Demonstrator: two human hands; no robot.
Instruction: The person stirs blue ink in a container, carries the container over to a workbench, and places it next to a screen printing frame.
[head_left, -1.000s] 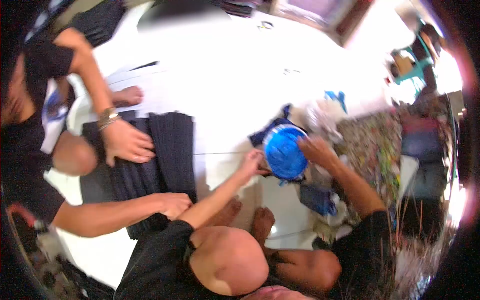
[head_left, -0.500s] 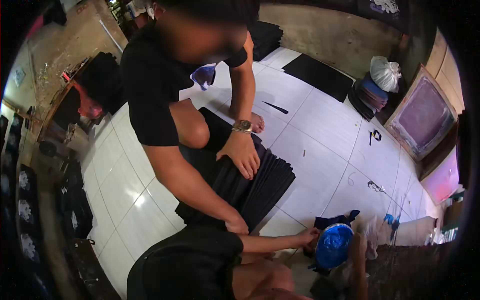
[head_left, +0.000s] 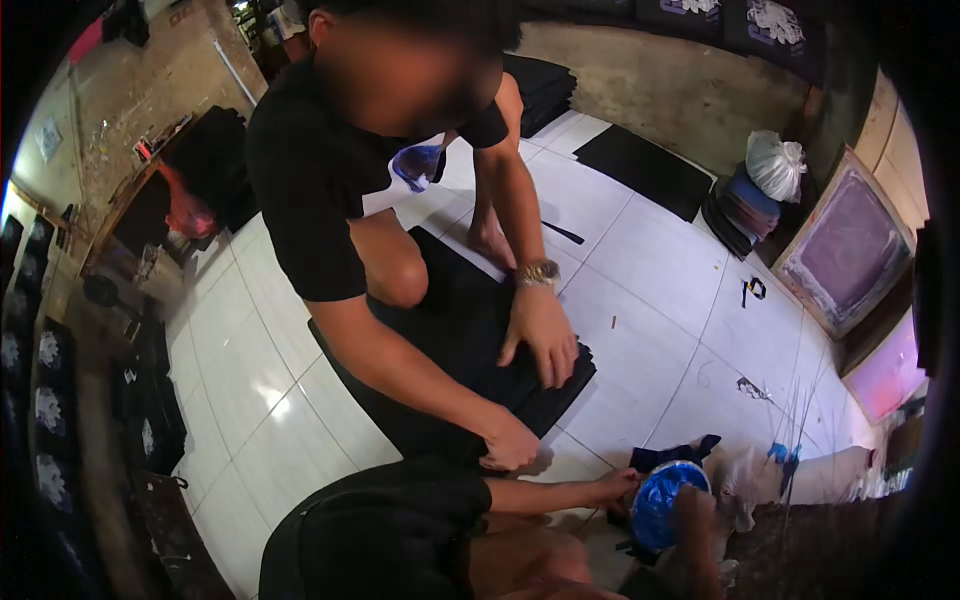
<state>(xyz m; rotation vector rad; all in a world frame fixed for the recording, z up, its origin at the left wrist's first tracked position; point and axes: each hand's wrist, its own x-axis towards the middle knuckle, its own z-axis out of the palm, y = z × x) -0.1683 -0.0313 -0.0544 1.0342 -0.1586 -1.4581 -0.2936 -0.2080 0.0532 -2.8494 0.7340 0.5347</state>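
A round tub with blue contents (head_left: pixel 660 508) stands on the floor at the lower right, dark cloth (head_left: pixel 680 452) behind it. My left hand (head_left: pixel 617 487) is closed at the tub's left rim; what its fingers hold is too small to make out. Over the right part of the tub is my right hand (head_left: pixel 692 512), blurred, its fingers not clear. To the left, a co-worker in a black shirt (head_left: pixel 310 200) squats with both hands on a stack of black cloth pieces (head_left: pixel 450 370), apart from my hands.
A framed screen (head_left: pixel 848 240) leans at the right, beside folded cloth topped by a white plastic bag (head_left: pixel 775 168). A black sheet (head_left: pixel 645 170) lies on the tiled floor (head_left: pixel 640 290). Dark items stand along the left wall. Crumpled clear plastic (head_left: pixel 738 490) is right of the tub.
The view has swung up and left, so the tub now sits lower in it. The co-worker's hands have shifted and the fanned black stack looks flatter. My right hand has moved over the tub.
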